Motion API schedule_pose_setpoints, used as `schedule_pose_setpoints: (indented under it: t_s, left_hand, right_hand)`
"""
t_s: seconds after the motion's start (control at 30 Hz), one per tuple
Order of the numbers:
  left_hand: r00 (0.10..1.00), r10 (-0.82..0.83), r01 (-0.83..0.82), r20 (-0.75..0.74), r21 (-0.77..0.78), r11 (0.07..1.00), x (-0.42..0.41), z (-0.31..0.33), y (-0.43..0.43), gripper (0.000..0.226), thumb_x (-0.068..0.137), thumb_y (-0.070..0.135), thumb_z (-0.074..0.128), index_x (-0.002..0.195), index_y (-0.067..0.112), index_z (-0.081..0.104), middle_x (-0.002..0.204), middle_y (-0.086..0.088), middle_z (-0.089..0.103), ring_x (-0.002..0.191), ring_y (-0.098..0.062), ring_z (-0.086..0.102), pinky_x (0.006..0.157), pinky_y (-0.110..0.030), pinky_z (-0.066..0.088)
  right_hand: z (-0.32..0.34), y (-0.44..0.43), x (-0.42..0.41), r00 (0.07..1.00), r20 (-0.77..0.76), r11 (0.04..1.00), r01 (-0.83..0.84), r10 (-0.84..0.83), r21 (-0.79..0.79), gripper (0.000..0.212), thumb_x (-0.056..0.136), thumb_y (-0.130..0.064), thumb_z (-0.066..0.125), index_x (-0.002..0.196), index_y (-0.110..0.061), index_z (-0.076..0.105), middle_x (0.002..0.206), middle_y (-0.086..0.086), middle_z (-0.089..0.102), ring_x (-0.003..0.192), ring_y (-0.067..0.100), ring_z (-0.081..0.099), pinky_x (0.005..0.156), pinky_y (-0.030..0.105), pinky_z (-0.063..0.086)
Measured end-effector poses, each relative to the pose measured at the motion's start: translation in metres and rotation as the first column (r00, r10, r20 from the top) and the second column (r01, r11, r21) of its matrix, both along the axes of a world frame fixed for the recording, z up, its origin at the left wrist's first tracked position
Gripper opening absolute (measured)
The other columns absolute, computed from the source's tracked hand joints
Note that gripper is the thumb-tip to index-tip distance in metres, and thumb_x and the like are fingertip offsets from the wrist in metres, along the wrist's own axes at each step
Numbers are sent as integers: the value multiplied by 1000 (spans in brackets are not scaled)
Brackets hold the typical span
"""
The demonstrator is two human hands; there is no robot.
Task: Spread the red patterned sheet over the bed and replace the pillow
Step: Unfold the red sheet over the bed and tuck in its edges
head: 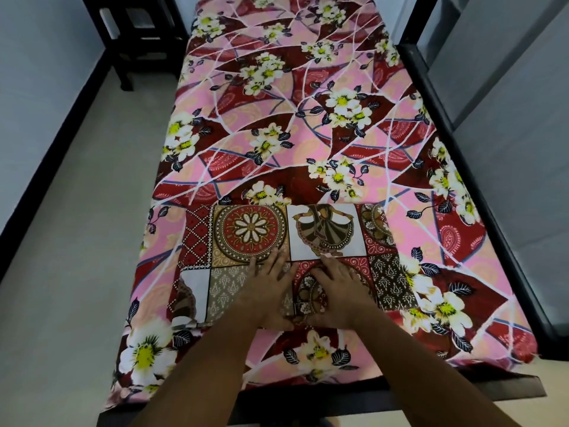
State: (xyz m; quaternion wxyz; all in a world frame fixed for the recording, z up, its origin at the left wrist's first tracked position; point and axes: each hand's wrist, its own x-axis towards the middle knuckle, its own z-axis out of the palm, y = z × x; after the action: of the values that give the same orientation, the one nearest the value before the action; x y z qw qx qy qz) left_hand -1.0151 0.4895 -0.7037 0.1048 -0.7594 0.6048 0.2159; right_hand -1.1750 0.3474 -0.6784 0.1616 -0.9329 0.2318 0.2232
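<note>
Left hand (pixel 267 292) and right hand (pixel 336 291) press flat, fingers straight, on the red patchwork cloth (pixel 326 232) (folded sheet or flat pillow, cannot tell) at the near end of the floral bedsheet (pixel 277 124); risk: sliding it could ruck the bedsheet beneath; no containers seen.

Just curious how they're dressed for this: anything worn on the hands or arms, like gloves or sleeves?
No. The left hand and right hand are bare, with no gloves, rings or watch visible, and both forearms are uncovered up to the picture's edge.
</note>
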Motion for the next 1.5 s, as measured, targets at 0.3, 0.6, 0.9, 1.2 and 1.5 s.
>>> schedule_pose_setpoints:
  t_s: [0.3, 0.6, 0.9, 1.2, 1.5]
  left_hand:
    - [997, -20, 21, 76, -9, 1000, -3, -8, 15, 138, 66, 70, 71, 153, 22, -25, 156, -12, -38, 144, -33, -31, 114, -67, -7]
    - [976, 158, -169, 150, 67, 983, -23, 19, 44, 123, 77, 29, 79, 156, 17, -15, 162, -14, -21, 150, -36, -13, 117, -62, 15]
    - [969, 219, -206, 111, -118, 971, -8, 28, 70, 73, 84, 40, 62, 147, 20, 31, 154, -10, 28, 139, -31, 29, 109, -52, 36]
    - [429, 903, -892, 10, -153, 425, 9, 12, 81, 81, 88, 52, 46, 154, 12, 21, 164, -18, 6, 149, -40, 5, 116, -61, 17]
    - [-17, 993, -983, -116, -180, -38, 25, 29, 73, 51, 83, 41, 61, 119, 4, 60, 113, -17, 65, 103, -37, 63, 86, -45, 50]
  right_hand:
    - [-10, 13, -17, 994, 16, 989, -105, 108, -107, 101, 83, -51, 70, 160, -29, 8, 169, 4, -7, 155, 29, -6, 124, 55, 3]
    - [7, 31, -18, 989, 69, 986, -127, 134, -104, 68, 91, -47, 59, 151, -28, 35, 166, 3, 17, 152, 28, 18, 120, 50, 24]
    - [7, 49, -1, 983, 84, 984, -159, 165, -81, 61, 96, -51, 52, 149, -24, 39, 162, 3, 27, 147, 27, 28, 114, 48, 33]
    - [8, 52, 7, 982, 118, 984, -136, 149, -111, 58, 97, -61, 38, 141, -23, 49, 152, 5, 40, 138, 27, 38, 111, 45, 36]
    - [9, 50, 10, 984, 118, 985, -121, 136, -127, 58, 97, -61, 38, 140, -23, 48, 149, 4, 41, 135, 26, 39, 111, 43, 35]
